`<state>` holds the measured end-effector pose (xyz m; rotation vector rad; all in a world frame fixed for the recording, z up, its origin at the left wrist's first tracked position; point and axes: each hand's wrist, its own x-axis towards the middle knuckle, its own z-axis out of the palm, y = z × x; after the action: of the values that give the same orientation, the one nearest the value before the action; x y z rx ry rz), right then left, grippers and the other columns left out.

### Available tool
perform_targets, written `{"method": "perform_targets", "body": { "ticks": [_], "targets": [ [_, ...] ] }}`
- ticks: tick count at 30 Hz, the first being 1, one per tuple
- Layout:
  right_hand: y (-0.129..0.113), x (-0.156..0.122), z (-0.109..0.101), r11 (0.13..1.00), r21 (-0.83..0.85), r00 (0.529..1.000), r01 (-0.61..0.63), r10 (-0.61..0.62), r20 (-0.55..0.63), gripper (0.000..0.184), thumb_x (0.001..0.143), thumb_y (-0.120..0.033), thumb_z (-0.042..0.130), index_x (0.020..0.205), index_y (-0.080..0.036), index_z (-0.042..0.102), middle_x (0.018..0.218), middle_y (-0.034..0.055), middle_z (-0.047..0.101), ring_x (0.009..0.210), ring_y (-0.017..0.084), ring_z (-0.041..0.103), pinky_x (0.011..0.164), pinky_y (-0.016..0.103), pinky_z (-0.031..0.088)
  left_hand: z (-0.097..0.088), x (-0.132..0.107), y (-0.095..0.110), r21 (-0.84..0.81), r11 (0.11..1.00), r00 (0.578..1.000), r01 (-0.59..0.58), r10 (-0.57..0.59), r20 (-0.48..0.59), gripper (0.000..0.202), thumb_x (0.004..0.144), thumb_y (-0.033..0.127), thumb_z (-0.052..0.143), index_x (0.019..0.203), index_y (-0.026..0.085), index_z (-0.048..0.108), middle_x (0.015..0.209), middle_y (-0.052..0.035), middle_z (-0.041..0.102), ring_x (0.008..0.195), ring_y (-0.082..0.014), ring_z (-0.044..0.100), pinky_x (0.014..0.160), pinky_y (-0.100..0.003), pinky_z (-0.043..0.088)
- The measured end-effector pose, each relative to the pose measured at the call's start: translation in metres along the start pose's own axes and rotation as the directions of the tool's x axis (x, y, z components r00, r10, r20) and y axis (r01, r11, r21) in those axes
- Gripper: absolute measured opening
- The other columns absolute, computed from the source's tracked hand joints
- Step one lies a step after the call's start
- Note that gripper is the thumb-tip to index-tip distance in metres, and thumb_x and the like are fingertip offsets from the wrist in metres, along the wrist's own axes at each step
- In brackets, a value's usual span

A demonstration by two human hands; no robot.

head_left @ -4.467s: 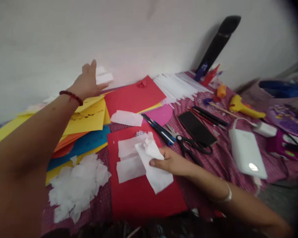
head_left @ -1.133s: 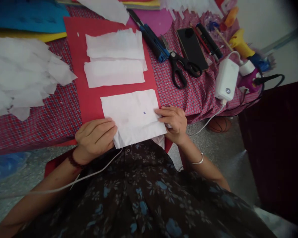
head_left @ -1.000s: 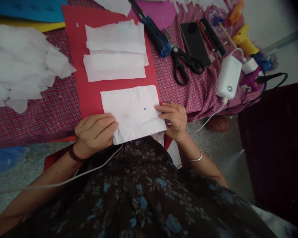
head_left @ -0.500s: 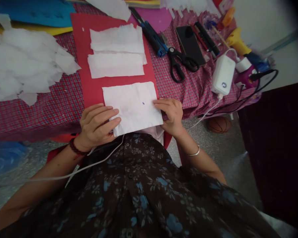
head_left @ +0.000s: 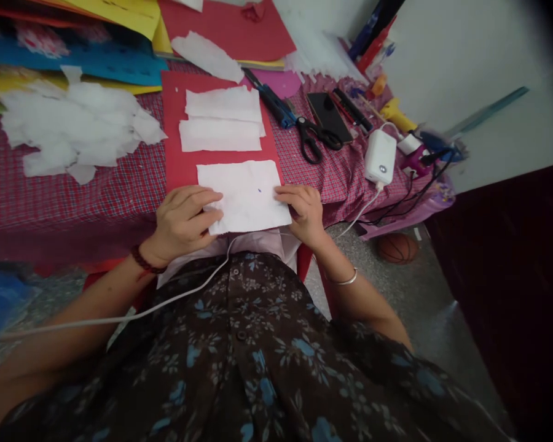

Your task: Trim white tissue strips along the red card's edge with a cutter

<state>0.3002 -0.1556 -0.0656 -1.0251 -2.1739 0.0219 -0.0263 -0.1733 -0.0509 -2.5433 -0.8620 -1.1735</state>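
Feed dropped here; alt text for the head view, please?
Left hand and right hand hold a white tissue sheet flat on a red card at the table edge. Two tissue strips lie beyond it, scissors further right.

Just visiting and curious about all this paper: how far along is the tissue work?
Done, it seems: two white tissue strips lie flat on the red card sheet. In hand: a third white tissue sheet, held at its sides by the left hand and right hand at the card's near end. Possibly left: the loose tissue pile. The scissors lie untouched.
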Motion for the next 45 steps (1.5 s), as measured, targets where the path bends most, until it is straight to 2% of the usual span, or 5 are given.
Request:
{"method": "perform_targets", "body": {
  "ticks": [9, 18, 25, 32, 45],
  "targets": [
    [-0.011, 0.009, -0.015, 0.994, 0.069, 0.994, -0.088, 0.084, 0.064, 0.019, 0.104, -0.024, 0.060, 0.118, -0.029, 0.071, 0.124, 0.0053, 0.082, 0.115, 0.027, 0.074, 0.097, 0.047, 0.048, -0.013, 0.022, 0.012, -0.254, 0.929, 0.963, 0.270, -0.263, 0.059, 0.008, 0.100, 0.016, 0.067, 0.096, 0.023, 0.070, 0.095, -0.0019, 0.080, 0.085, -0.0202, 0.075, 0.081, -0.036, 0.060],
    [-0.022, 0.039, -0.023, 0.993, 0.105, 0.978, -0.053, 0.031, 0.206, 0.023, 0.100, -0.018, 0.063, 0.120, -0.028, 0.070, 0.137, 0.0075, 0.075, 0.128, 0.030, 0.067, 0.106, 0.051, 0.047, -0.050, 0.012, -0.017, -0.114, 0.969, 0.959, 0.220, -0.193, 0.210, 0.027, 0.094, 0.007, 0.060, 0.107, 0.029, 0.068, 0.128, -0.0015, 0.078, 0.124, -0.0280, 0.073, 0.112, -0.055, 0.058],
    [-0.040, 0.060, -0.010, 0.992, 0.123, 0.944, -0.026, -0.016, 0.329, 0.028, 0.099, -0.016, 0.059, 0.121, -0.027, 0.071, 0.142, 0.0092, 0.073, 0.132, 0.033, 0.065, 0.110, 0.054, 0.047, -0.087, -0.002, -0.017, 0.239, 0.842, 0.798, 0.484, -0.537, 0.275, 0.051, 0.102, 0.017, 0.037, 0.145, 0.024, 0.064, 0.152, -0.0132, 0.064, 0.150, -0.0372, 0.055, 0.120, -0.073, 0.043],
    [-0.044, 0.061, -0.011, 0.991, 0.128, 0.935, -0.048, 0.000, 0.355, 0.031, 0.098, -0.014, 0.057, 0.124, -0.026, 0.071, 0.142, 0.0100, 0.073, 0.131, 0.032, 0.066, 0.110, 0.053, 0.048, -0.063, 0.016, 0.058, 0.098, 0.976, 0.950, 0.193, -0.210, 0.230, 0.036, 0.098, 0.023, 0.078, 0.131, 0.021, 0.065, 0.126, -0.0096, 0.077, 0.118, -0.0297, 0.072, 0.125, -0.060, 0.042],
    [-0.021, 0.050, -0.030, 0.977, 0.149, 0.960, -0.152, 0.111, 0.256, 0.026, 0.109, -0.029, 0.056, 0.130, -0.026, 0.070, 0.139, 0.0106, 0.074, 0.127, 0.028, 0.069, 0.108, 0.051, 0.055, -0.035, 0.031, 0.063, -0.070, 0.954, 0.940, 0.293, -0.274, 0.202, 0.022, 0.100, 0.003, 0.065, 0.106, 0.025, 0.064, 0.104, -0.0039, 0.076, 0.096, -0.0232, 0.070, 0.100, -0.050, 0.050]
  ]
}}
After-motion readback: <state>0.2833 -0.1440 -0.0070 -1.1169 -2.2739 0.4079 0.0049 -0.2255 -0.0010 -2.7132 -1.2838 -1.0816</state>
